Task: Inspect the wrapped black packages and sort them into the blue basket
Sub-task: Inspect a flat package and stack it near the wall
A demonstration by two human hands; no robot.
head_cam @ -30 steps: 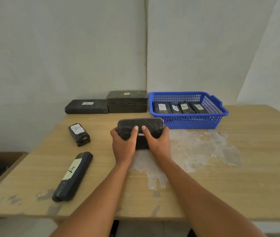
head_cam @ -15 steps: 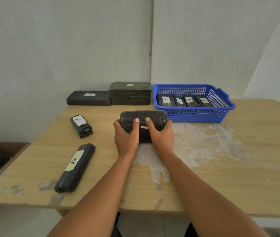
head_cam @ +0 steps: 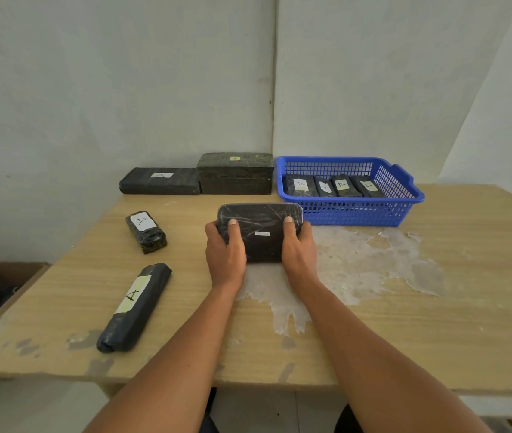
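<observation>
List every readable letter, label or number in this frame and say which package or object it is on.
"A": white label on the short package.
"A": pale label on the long package.
"A": labels on at least three of the four packages in the blue basket; the second from the left is unclear.
"A", faint: label on the flat package at the back.
Too small to read: labels on the tall block and the held package.

Between the held package [head_cam: 261,232] and the blue basket [head_cam: 404,207] the gap is narrow; the package's far right corner sits just before the basket's front wall. Four labelled packs [head_cam: 333,185] fill the basket floor's left and middle. Right of the hands the bench [head_cam: 467,276] lies open. On the left stand a short pack [head_cam: 145,231] and a long pack [head_cam: 134,307], with passage between them. A flat block [head_cam: 159,181] and a taller block [head_cam: 235,173] line the back wall.
</observation>
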